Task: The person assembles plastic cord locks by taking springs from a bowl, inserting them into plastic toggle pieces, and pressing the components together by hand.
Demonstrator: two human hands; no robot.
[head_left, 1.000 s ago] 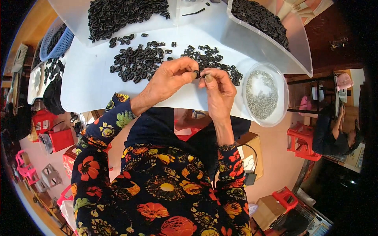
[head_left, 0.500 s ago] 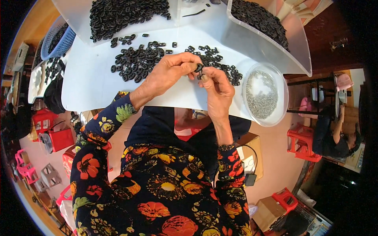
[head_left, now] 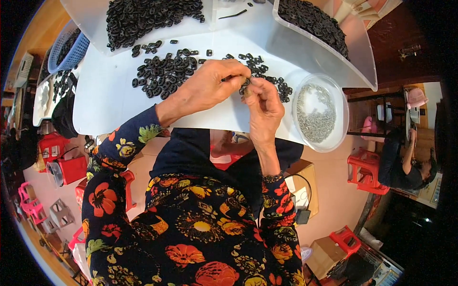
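Observation:
Above the white table (head_left: pixel 109 105), my left hand (head_left: pixel 210 83) and my right hand (head_left: pixel 265 102) meet fingertip to fingertip. Between them is a small black plastic part (head_left: pixel 245 82), mostly covered by the fingers. Both hands are closed in a pinch on it. A loose pile of black oval two-holed pieces (head_left: pixel 164 74) lies left of my left hand. Smaller black pieces (head_left: pixel 281 86) are scattered just beyond and right of my right hand. A round clear tub (head_left: pixel 344 117) stands to the right, holding many small silvery metal pins (head_left: pixel 317 126).
Two translucent bins, one at the back left (head_left: pixel 207 38) and one at the back right (head_left: pixel 305 52), hold heaped black parts. A blue basket (head_left: pixel 71 55) stands far left. Red stools (head_left: pixel 365 171) are on the floor; another person (head_left: pixel 405 162) sits at the far right.
My left hand has shifted slightly right and turned over more, its fingers now overlapping the small black part. My right hand stays almost in place, still pinching.

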